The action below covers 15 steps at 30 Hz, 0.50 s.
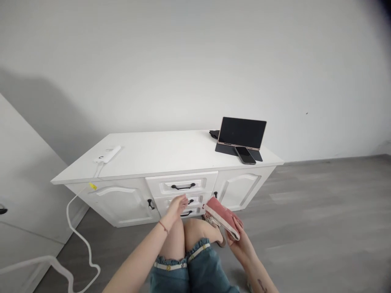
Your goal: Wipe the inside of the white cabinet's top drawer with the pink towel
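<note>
My right hand [240, 240] grips the lower end of a folded pink cloth with a white edge [221, 215], which looks like a small towel. The cloth is held slantwise beside my knees, in front of the cabinet. My left hand [177, 208] is raised above my knee with its fingers stretched out and nothing in it. It is apart from the cloth and partly covers the lower drawer handles.
Before me stands a white cabinet [165, 152] with drawers and doors. On its top are a dark-screened tablet [242, 132], a phone [244, 155], a small black item [214, 134] and a white power strip [108, 154]. The strip's white cable [77, 234] hangs at the left.
</note>
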{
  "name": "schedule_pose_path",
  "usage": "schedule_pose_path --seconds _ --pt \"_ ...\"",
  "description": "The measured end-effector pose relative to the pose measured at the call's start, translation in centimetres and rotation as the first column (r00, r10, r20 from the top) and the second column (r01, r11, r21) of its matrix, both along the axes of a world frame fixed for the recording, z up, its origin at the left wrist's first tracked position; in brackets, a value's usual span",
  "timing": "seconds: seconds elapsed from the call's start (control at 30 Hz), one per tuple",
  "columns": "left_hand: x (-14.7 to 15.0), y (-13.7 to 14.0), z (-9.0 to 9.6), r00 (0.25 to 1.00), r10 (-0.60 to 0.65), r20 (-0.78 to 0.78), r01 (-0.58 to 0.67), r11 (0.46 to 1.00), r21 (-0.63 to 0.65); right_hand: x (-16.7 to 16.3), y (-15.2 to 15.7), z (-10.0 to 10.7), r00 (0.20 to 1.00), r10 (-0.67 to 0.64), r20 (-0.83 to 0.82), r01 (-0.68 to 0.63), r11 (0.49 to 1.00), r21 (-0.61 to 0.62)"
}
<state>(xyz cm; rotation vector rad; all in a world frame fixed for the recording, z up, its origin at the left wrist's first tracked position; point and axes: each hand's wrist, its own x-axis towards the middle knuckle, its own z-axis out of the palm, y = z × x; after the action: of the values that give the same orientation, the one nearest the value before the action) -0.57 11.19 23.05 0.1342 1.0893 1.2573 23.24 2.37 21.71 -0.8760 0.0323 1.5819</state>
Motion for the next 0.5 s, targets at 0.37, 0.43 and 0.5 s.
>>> schedule_pose_path --seconds 0.37,0.43,0.5 --pt "-1.6 5.8 -2.3 0.990 0.129 0.047 -0.127 0.991 -0.052 3.5 -4.0 -1.5 0.990 -0.059 0.129 0.080 0.982 -0.170" --pt "-1.6 5.2 -2.4 0.990 0.135 0.041 -0.135 0.991 -0.021 3.8 -4.3 -1.6 0.992 -0.018 0.124 0.041 0.982 -0.183" --pt "-1.5 4.5 -2.5 0.989 0.145 0.030 -0.145 0.989 -0.001 3.8 -4.3 -1.2 0.993 -0.001 0.122 0.021 0.985 -0.168"
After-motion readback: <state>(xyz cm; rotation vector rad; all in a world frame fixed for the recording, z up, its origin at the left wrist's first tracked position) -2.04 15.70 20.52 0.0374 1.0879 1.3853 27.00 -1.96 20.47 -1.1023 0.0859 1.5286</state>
